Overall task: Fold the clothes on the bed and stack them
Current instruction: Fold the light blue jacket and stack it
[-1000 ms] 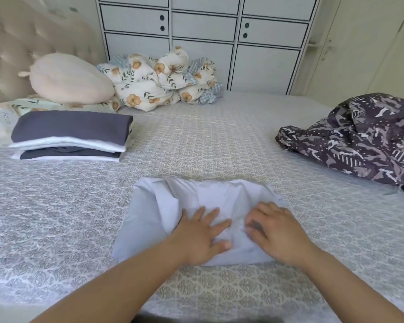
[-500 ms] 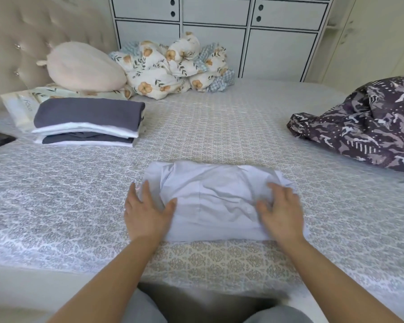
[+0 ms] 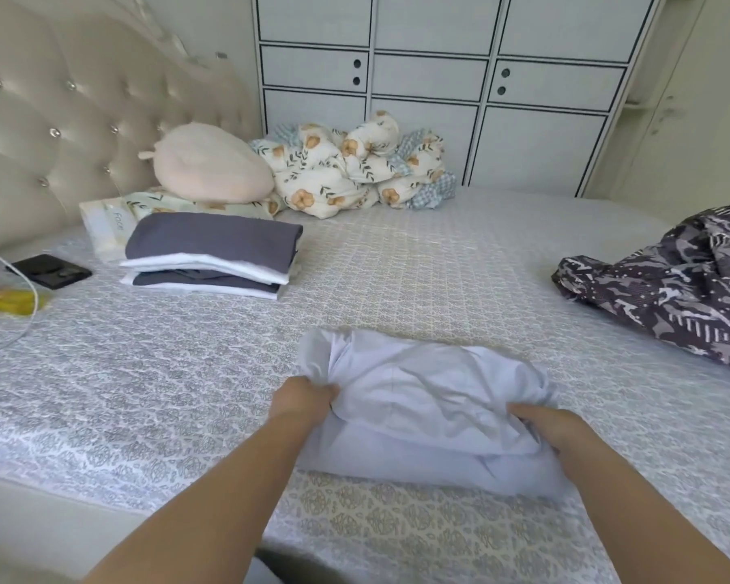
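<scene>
1 bed point(image 3: 397, 263) carries 1 stack of 4 folded garments point(image 3: 211, 255), 1 pale folded garment point(image 3: 430, 406) held by 2 hands, 1 dark patterned garment point(image 3: 671, 284), 1 round cushion point(image 3: 211, 162), 1 floral quilt point(image 3: 346, 170), 1 phone point(image 3: 49, 271).

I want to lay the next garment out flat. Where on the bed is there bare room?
Bare bedspread runs between the folded stack and the patterned garment, beyond the white garment. Crowded near the headboard: phone, pillows.

Both hands point(image 3: 302, 400) gripping folded pale garment point(image 3: 422, 398), bed point(image 3: 144, 373)
</scene>
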